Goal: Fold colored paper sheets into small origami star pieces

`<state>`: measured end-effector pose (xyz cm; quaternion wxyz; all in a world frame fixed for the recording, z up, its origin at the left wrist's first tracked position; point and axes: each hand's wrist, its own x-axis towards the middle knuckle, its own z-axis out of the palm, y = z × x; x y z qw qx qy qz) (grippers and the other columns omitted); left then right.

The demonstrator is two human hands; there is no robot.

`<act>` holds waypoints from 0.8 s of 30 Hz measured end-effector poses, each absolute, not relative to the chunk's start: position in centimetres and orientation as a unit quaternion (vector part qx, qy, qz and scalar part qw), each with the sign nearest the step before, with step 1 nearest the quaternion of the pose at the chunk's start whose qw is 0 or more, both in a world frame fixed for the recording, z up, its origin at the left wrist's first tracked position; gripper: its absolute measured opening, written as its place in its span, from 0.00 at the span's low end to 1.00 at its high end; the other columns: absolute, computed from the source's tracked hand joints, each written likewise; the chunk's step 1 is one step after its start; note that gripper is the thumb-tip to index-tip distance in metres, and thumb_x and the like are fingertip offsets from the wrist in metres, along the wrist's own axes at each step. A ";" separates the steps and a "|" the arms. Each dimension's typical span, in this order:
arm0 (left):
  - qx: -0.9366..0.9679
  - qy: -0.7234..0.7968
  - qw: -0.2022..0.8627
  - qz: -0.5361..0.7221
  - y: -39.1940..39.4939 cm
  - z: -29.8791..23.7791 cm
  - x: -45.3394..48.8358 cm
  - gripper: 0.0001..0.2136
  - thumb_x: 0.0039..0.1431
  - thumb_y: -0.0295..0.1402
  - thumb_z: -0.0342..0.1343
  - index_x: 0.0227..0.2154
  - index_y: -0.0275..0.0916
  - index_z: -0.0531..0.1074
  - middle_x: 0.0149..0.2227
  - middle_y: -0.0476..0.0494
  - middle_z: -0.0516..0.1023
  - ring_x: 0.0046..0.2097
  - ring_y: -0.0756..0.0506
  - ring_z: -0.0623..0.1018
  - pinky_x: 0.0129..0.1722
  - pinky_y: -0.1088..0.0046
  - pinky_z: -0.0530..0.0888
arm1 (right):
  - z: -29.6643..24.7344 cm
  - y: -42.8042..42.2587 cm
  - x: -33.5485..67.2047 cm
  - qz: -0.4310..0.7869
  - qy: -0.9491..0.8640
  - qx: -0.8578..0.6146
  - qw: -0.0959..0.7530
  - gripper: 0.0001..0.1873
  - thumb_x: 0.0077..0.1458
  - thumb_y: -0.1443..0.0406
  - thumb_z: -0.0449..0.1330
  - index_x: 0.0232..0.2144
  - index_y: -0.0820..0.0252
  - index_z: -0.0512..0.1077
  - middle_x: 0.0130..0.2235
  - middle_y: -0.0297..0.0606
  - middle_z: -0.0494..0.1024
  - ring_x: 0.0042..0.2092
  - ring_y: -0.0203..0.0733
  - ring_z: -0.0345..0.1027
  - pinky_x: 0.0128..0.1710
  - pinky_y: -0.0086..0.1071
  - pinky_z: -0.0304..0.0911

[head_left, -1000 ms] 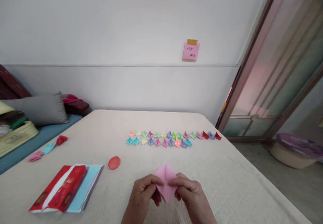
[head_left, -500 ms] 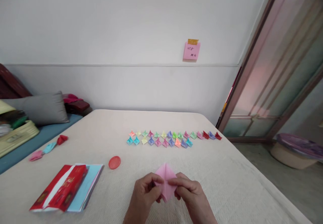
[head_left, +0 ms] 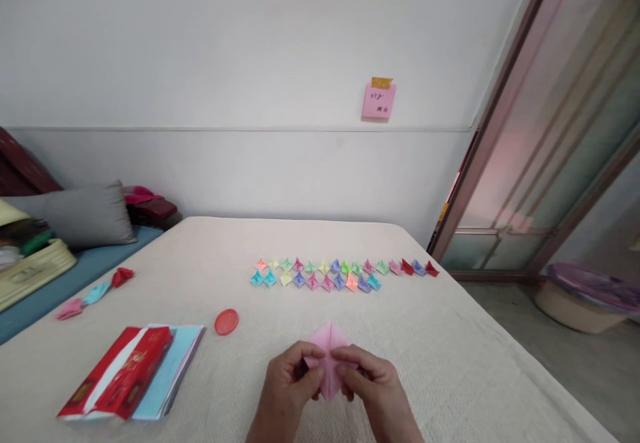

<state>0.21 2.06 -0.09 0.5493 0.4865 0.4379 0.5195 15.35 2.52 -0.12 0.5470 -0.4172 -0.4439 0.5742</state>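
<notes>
Pink paper [head_left: 326,353] sits in the lower middle of the frame, held just above the table [head_left: 450,363] between our two hands. Our left hand [head_left: 286,390] pinches its left side with thumb and fingers closed narrow on it, and our right hand [head_left: 377,390] pinches the right side the same way. The sheet shows a peak and creases but is flatter and larger than the finished pieces, so we judge this one partly folded.

Done, as far as we can see: two rows of small folded pieces [head_left: 340,274] in many colours across the middle of the table, and three more [head_left: 95,291] near the left edge. Left to do, we reckon: the stack of sheets [head_left: 135,370] at lower left, red on top and pale blue beneath.

At the far left a yellowish basket [head_left: 35,270] holds green and white things that we cannot make out. At the lower right a basin [head_left: 575,303] stands on the floor under a purple cover, its contents hidden. A red lid [head_left: 227,321] lies alone on the table beside the stack.
</notes>
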 end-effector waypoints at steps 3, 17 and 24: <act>0.485 0.436 0.546 0.526 2.0 -0.1 0.3 0.05 0.49 0.29 0.59 0.31 0.36 0.75 0.18 0.54 0.68 0.21 0.52 0.67 0.23 0.78 0.65 | -0.5 2.5 15.3 0.568 -0.433 -0.433 0.550 0.09 0.41 0.65 0.66 0.29 0.60 0.80 0.21 0.32 0.71 0.21 0.33 0.59 0.22 0.29 0.54; 0.491 0.432 0.553 0.516 2.1 0.2 0.0 0.06 0.50 0.31 0.58 0.32 0.36 0.74 0.19 0.54 0.68 0.22 0.52 0.67 0.24 0.76 0.64 | -0.1 2.8 15.2 0.629 -0.373 -0.423 0.535 0.25 0.41 0.60 0.67 0.43 0.63 0.71 0.19 0.29 0.68 0.18 0.32 0.58 0.18 0.25 0.48; 0.504 0.455 0.539 0.499 2.1 -0.1 0.0 0.07 0.51 0.31 0.57 0.34 0.37 0.73 0.19 0.54 0.65 0.23 0.51 0.66 0.24 0.76 0.62 | -0.1 2.9 15.2 0.627 -0.384 -0.430 0.524 0.19 0.38 0.62 0.68 0.36 0.63 0.74 0.18 0.29 0.69 0.18 0.31 0.56 0.17 0.25 0.46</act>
